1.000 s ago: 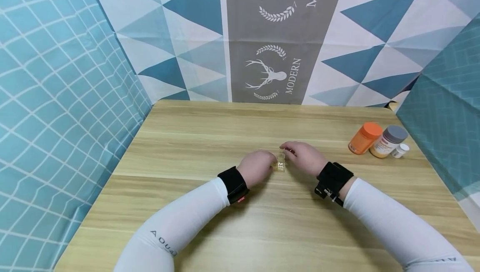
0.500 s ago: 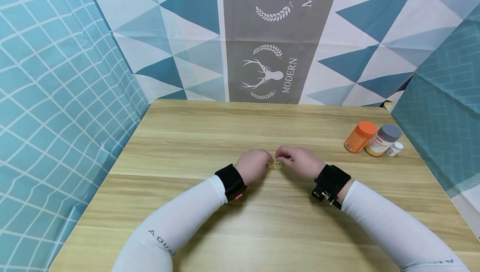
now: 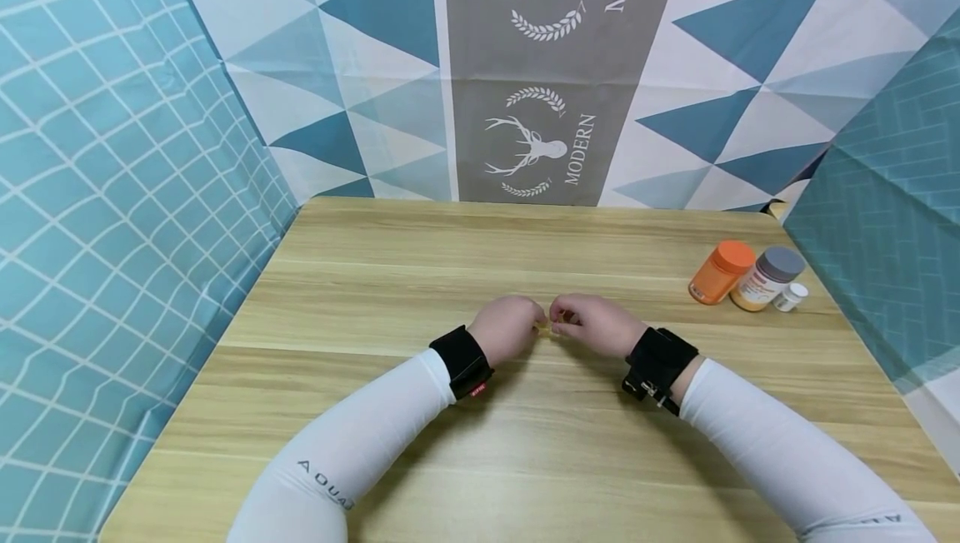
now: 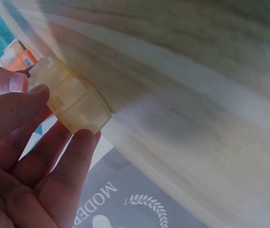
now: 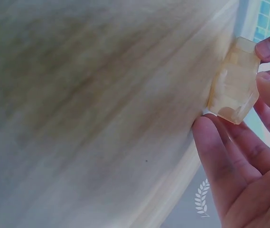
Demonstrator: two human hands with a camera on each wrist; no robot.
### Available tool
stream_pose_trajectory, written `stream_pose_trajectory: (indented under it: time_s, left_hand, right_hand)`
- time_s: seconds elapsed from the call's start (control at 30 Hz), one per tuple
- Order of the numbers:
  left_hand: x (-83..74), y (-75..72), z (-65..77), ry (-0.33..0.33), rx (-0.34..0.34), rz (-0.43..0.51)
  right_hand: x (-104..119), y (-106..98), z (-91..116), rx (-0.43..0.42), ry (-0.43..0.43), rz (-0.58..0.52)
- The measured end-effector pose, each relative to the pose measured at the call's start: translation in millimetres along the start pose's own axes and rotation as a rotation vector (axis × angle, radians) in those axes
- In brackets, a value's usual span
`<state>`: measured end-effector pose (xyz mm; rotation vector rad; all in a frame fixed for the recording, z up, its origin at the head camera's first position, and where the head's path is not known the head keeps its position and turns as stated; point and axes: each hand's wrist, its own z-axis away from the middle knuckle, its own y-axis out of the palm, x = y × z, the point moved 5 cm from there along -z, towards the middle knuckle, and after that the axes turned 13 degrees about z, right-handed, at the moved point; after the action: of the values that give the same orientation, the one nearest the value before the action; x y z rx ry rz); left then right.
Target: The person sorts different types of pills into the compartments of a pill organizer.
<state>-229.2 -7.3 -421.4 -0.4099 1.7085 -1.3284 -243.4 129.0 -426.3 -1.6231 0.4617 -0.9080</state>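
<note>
A small translucent amber pill box (image 3: 546, 331) with compartments is held low over the wooden table between both hands. My left hand (image 3: 504, 329) grips its left end; in the left wrist view the thumb lies on one side of the box (image 4: 73, 97) and a finger on the edge below. From the other side my right hand (image 3: 598, 325) pinches it, thumb on the near end and index finger at the lower corner of the box (image 5: 234, 83) in the right wrist view. The lid looks down. Fingers cover most of the box in the head view.
At the back right of the wooden table (image 3: 420, 268) stand an orange bottle (image 3: 722, 272), a grey-capped bottle (image 3: 767, 279) and a small white bottle (image 3: 791, 297). Patterned cloths hang behind the table and along both sides.
A second ago the lid stood raised, with white pieces showing inside; now it is down and they no longer show. My right hand has come in closer to the left.
</note>
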Motion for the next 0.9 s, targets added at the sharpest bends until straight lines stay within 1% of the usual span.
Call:
stream_pose_trajectory:
  time_s: [0.23, 0.5, 0.63, 0.73, 0.9]
  left_hand:
    - [-1.0, -0.1, 0.9, -0.004, -0.008, 0.005]
    - [-5.0, -1.8, 2.3, -0.008, -0.019, 0.014]
    - [-6.0, -1.6, 3.8, -0.018, -0.017, 0.020]
    - [-8.5, -1.0, 5.8, -0.015, -0.020, -0.019]
    - [-13.0, 2.0, 12.0, -0.010, -0.026, -0.135]
  right_hand:
    - [-2.1, 2.4, 1.0, 0.003, 0.018, -0.018]
    - [-2.0, 3.3, 3.3, -0.025, -0.003, -0.007]
    - [-2.6, 5.4, 3.4, -0.021, 0.002, -0.010]
    - [-3.1, 6.8, 3.1, -0.015, 0.006, -0.004]
    - [-1.4, 6.2, 4.1, -0.007, 0.013, -0.017]
